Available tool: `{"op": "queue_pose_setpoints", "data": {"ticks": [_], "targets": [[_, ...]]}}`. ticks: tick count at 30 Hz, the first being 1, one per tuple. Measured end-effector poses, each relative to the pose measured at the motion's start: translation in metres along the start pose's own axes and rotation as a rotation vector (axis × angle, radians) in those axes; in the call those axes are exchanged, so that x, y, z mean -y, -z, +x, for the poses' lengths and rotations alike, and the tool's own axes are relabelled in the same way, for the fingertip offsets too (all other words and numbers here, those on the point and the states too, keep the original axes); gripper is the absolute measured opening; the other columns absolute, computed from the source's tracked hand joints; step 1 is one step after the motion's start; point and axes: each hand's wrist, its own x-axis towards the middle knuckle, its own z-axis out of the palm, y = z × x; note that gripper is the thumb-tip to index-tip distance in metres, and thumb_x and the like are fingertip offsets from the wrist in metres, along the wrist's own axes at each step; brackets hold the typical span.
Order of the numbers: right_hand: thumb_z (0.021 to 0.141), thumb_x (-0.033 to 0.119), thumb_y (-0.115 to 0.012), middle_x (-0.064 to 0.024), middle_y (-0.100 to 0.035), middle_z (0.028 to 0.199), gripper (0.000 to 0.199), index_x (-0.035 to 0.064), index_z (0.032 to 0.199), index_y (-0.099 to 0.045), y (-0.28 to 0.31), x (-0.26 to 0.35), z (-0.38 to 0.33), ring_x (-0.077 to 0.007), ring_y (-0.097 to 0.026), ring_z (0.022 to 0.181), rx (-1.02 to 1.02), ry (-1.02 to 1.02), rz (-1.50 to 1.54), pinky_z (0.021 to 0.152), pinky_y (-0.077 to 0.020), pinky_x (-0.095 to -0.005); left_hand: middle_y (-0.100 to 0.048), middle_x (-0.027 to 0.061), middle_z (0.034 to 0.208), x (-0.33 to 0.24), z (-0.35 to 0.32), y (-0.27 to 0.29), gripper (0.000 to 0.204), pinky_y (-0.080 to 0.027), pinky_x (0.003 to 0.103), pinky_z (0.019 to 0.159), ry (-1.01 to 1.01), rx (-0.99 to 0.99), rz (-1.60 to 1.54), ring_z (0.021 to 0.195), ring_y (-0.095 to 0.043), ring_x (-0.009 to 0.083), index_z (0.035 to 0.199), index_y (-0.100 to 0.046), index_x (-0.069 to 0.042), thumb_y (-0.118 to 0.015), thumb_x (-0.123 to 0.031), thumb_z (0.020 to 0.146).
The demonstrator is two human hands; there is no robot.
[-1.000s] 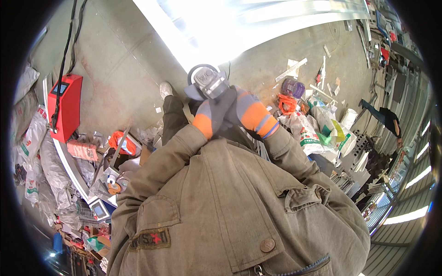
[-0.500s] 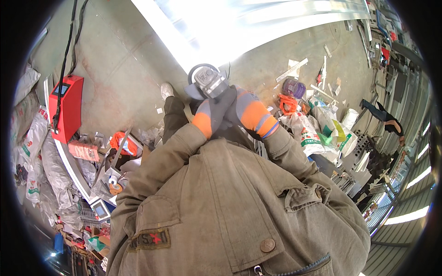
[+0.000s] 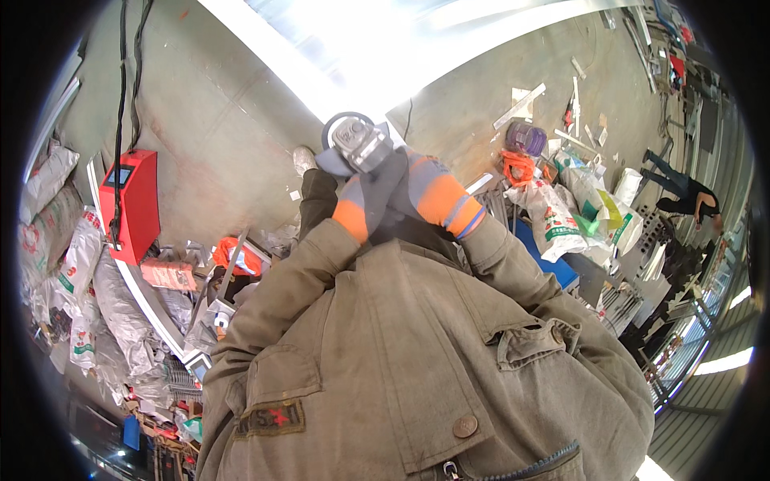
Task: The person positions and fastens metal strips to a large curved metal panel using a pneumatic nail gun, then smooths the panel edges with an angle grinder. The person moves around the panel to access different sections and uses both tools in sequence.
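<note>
Gloves, grey with orange cuffs, cover both hands. The left hand (image 3: 370, 200) and right hand (image 3: 425, 188) are wrapped tight around an angle grinder (image 3: 357, 144), held out in front of the olive work jacket (image 3: 417, 361) above the concrete floor (image 3: 224, 120). A red welding machine (image 3: 132, 204) stands off to the left.

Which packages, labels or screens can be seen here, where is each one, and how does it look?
Red box machine: left, on the floor, upright, with a small pale screen on top.
White printed sack: right of the hands, red and green print.
Printed sacks: far left, piled, white and grey.
Jacket patch: chest, olive with red marks.
</note>
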Motion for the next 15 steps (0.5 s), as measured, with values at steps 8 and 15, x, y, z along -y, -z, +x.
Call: {"op": "queue_pose_setpoints", "data": {"ticks": [8, 15], "targets": [[0.095, 0.028, -0.068, -0.0230, -0.072, 0.106, 0.041, 0.0010, 0.126, -0.063, -0.024, -0.005, -0.002, -0.0446, -0.069, 0.098, -0.008, -0.058, -0.069, 0.087, -0.0567, -0.0475, -0.075, 0.0153, 0.114, 0.020, 0.008, 0.008, 0.072, -0.057, 0.032, 0.077, -0.425, -0.165, 0.273, 0.095, -0.072, 0.0229, 0.133, -0.065, 0.004, -0.059, -0.061, 0.103], [0.096, 0.021, -0.063, -0.0247, -0.072, 0.109, 0.033, 0.0021, 0.124, -0.062, -0.018, 0.012, -0.006, -0.0449, -0.069, 0.103, -0.084, -0.012, -0.065, 0.089, -0.0556, -0.0485, -0.074, 0.0153, 0.120, 0.016, 0.000, 0.013, 0.075, -0.059, 0.033, 0.076, -0.189, -0.073, 0.096, 0.102, -0.074, 0.0239, 0.135, -0.066, 0.003, -0.060, -0.063, 0.101]]}}
